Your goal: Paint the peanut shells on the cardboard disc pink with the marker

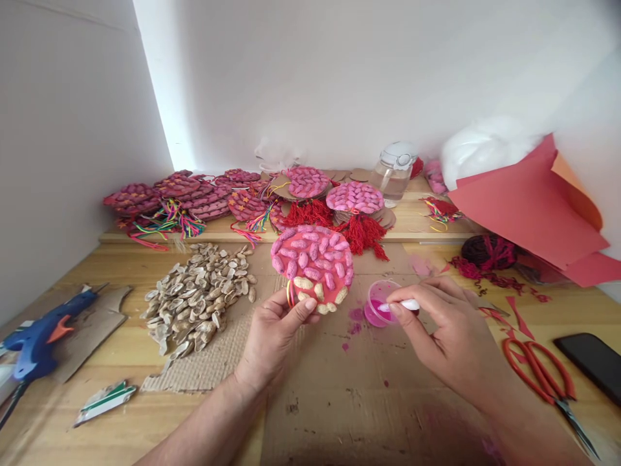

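My left hand (274,333) grips the lower edge of a round red disc (314,254), thumb in front. Peanut shells cover its face, most painted pink; several along the bottom are bare tan. A thin yellow and red cord hangs at the disc's left edge by my fingers. Pinched in my right hand (439,323) is a white-handled paintbrush (410,304). Its tip reaches into a small clear plastic cup (381,291) of magenta paint, so the bristles are hard to see. The cup stands on a paint-spotted cardboard sheet (334,395).
Peanut shells (196,301) lie heaped at left, beyond a blue glue gun (36,353). Finished pink discs (204,194) with tassels line the back ledge, near a water bottle (392,171). Red-handled scissors (543,372), a phone (592,362) and red paper (528,207) are at right.
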A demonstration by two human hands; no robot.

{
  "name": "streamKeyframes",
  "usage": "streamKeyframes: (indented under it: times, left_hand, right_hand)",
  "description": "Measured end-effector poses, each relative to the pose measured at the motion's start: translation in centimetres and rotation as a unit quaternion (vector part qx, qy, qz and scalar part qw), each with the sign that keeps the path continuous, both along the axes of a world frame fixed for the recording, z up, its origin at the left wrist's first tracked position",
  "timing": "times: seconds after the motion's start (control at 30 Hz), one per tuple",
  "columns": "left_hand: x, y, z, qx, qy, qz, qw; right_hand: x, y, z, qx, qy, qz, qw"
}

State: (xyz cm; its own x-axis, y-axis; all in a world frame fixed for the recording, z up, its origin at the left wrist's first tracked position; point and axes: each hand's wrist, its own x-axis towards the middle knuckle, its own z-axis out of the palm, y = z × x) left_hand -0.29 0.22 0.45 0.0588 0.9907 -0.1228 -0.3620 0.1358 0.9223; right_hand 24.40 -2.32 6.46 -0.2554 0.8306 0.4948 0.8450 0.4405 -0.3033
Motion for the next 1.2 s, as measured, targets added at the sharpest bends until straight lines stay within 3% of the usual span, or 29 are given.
streamKeyframes:
  times: [0.17, 0.3, 0.5, 0.73, 1.2]
  left_hand:
    - [0.0, -0.2, 0.4, 0.007, 0.005, -0.005, 1.0]
    - [0.1, -0.5, 0.7, 0.01, 0.019, -0.003, 1.0]
    - [0.1, -0.7, 0.8, 0.035, 0.033, 0.018, 0.999]
    - [0.2, -0.8, 1.2, 0.063, 0.056, 0.03, 0.996]
    - [0.4, -1.2, 1.7, 0.126, 0.122, 0.06, 0.983]
  right_hand:
    - [-0.1, -1.5, 1.8, 0.04, 0.084, -0.036, 0.995]
    - [-1.5, -3.0, 2.6, 0.032, 0.16, -0.022, 0.986]
    - [-3.8, -2.8, 1.3, 0.032, 0.183, 0.061, 0.981]
    - [-3.8, -2.0, -0.3, 0.032, 0.186, 0.091, 0.978]
    - [-3.8, -1.6, -0.9, 0.054, 0.134, 0.098, 0.985]
